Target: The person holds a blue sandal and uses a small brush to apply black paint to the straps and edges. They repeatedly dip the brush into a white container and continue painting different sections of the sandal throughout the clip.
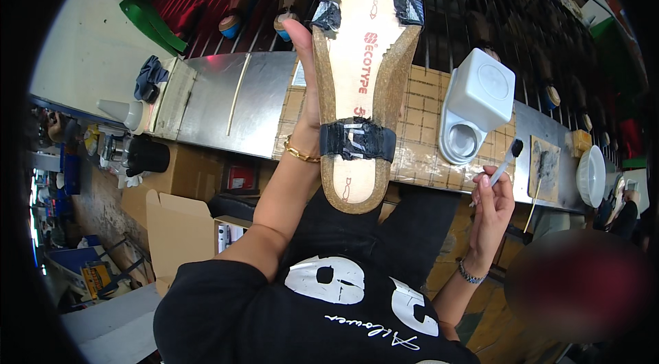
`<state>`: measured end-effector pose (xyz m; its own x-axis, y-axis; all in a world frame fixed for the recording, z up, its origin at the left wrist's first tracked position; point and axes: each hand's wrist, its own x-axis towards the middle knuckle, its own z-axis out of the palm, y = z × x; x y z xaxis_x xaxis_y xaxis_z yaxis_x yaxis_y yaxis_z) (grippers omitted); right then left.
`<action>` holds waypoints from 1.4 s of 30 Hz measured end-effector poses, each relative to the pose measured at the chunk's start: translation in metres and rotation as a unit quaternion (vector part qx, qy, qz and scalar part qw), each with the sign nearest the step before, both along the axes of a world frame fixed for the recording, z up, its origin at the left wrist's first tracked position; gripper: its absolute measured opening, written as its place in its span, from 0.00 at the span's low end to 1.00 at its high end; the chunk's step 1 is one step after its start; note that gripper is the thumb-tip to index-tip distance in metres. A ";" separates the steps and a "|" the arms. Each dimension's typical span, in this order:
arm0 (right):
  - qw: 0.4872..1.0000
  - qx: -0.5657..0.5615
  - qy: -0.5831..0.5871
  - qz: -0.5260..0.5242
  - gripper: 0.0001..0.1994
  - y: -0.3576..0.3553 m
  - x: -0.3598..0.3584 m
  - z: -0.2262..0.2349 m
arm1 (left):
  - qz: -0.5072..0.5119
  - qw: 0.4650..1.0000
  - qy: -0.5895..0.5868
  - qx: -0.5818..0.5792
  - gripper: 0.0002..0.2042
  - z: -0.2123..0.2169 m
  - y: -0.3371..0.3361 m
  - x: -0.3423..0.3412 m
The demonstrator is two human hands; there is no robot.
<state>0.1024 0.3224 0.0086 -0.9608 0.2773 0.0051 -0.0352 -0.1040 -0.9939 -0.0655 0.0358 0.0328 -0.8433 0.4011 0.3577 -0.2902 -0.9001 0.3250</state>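
Observation:
My left hand [311, 107] holds a sandal [367, 79] up in front of me. Its underside faces me, with a pale insole board, brown cork edges and black strap ends folded over it. The thumb runs along the sandal's left edge; the other fingers are hidden behind it. To the right, my right hand [491, 205] is closed round the pale handle of a small brush [506, 161], its black bristles pointing up. The brush is apart from the sandal. Just beyond that hand stands a white plastic container [473, 100] with a round cup at its front.
Brown cardboard with a grid pattern [425, 170] covers part of the metal bench [264, 113]. Beyond it, shoes stand on a barred rack [439, 41]. A white bowl [592, 175] is at right, near another person's hand [633, 196]. An open carton [175, 227] is at lower left.

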 end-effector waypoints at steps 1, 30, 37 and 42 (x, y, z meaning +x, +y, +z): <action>1.000 0.001 -0.001 0.002 0.11 -0.001 0.000 0.000 | -0.007 1.000 0.002 -0.006 0.66 -0.001 0.000 -0.001; 1.000 -0.012 -0.010 0.003 0.11 -0.001 -0.001 -0.006 | 0.115 0.920 0.061 -0.369 0.66 -0.008 0.004 0.049; 0.999 -0.034 -0.021 -0.003 0.09 0.006 -0.002 -0.011 | -0.019 0.990 0.007 -0.140 0.56 -0.025 0.003 0.024; 0.998 -0.039 -0.045 -0.005 0.09 0.019 0.000 -0.016 | 0.010 0.958 -0.183 -0.219 0.38 -0.014 -0.008 0.002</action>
